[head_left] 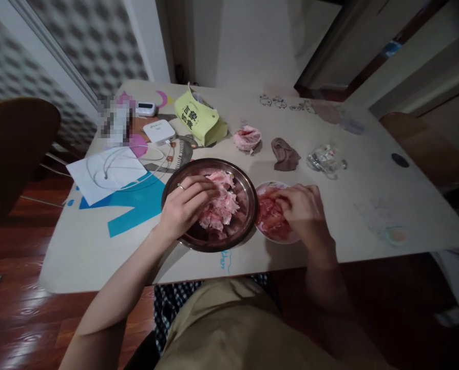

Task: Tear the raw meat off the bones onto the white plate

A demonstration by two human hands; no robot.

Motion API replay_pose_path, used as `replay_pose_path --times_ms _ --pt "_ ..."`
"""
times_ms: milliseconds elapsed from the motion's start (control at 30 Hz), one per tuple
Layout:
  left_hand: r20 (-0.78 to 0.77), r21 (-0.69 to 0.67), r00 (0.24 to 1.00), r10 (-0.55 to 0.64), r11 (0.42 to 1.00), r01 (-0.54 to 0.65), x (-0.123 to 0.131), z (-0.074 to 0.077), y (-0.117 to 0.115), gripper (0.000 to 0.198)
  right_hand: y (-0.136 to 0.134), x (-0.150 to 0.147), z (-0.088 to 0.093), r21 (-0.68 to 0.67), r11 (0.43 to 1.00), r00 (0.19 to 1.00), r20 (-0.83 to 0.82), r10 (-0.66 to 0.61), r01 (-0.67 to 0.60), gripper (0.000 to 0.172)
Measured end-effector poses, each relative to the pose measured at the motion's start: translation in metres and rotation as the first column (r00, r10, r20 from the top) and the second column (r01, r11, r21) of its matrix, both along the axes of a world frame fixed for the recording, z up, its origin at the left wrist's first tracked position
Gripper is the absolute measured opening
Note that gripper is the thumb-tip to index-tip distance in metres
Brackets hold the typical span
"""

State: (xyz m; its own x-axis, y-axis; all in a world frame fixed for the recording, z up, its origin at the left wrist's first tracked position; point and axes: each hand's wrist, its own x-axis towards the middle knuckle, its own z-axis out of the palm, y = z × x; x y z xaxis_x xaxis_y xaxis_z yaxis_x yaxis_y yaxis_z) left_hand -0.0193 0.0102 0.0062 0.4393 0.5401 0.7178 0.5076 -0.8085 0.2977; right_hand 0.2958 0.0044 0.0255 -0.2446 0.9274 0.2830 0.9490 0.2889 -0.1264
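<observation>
Spread beneath two bare hands, a long cream tabletop with coloured drawings on its surface (368, 180). Close to its near edge, a wide, round, dark metal tray with a raised rim (241, 218), holding a loose heap of ragged pink-and-white pieces (222, 203), longer from far edge to near edge than from side to side. Heap directly under and just right of the left hand (185, 205), farther from the right hand (304, 208). On the left, fingers bent down into the pieces, tips hidden; impossible to tell grip from mere touch. On the right, thumb and fingers close together over a small, round white plate with a patterned rim (270, 184), beside the tray's right rim. Inside the plate, a moist-looking red mass (270, 216), left of the right hand's fingertips and nearest to that hand; pinch likely, not certain. Toward the far edge, a yellow-green paper packet with dark characters (201, 118); nearer the middle, from right to left, a crinkled clear plastic bundle (325, 159), a crumpled grey-brown cloth (285, 154) and a rounded pink-and-white bundle (247, 139). Smallest, a silver-coloured ring (180, 186) on a left finger.
</observation>
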Motion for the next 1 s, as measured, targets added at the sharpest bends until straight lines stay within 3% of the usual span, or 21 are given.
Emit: replay_pose_path --times_ms 100,167,333,467,800,1000 --pt "0.043 -0.039 0.999 0.015 0.999 -0.013 0.001 0.001 0.002 0.02 0.002 -0.019 0.004 0.079 0.993 0.992 -0.082 0.099 -0.092 0.031" --pt "0.077 -0.054 0.996 0.044 0.998 -0.04 0.001 0.002 0.002 0.018 0.005 -0.042 0.008 0.174 0.975 0.973 -0.158 0.168 -0.14 0.025" --pt "0.143 -0.118 0.978 0.154 0.983 -0.138 0.002 0.0 0.0 0.02 0.005 -0.099 0.012 0.434 0.843 0.856 -0.249 0.453 -0.319 0.01" --pt "0.118 -0.108 0.982 0.149 0.985 -0.137 0.002 -0.004 -0.001 0.02 0.0 -0.115 0.004 0.521 0.788 0.829 -0.241 0.504 -0.328 0.011" --pt "0.093 -0.083 0.995 0.019 0.996 -0.011 0.0 -0.005 0.0 0.024 -0.003 -0.114 -0.004 0.412 0.861 0.793 -0.396 0.463 -0.298 0.01" --pt "0.087 -0.087 0.996 -0.01 0.996 0.017 0.0 -0.006 0.0 0.026 -0.003 -0.113 -0.005 0.397 0.873 0.761 -0.46 0.457 -0.284 0.01"
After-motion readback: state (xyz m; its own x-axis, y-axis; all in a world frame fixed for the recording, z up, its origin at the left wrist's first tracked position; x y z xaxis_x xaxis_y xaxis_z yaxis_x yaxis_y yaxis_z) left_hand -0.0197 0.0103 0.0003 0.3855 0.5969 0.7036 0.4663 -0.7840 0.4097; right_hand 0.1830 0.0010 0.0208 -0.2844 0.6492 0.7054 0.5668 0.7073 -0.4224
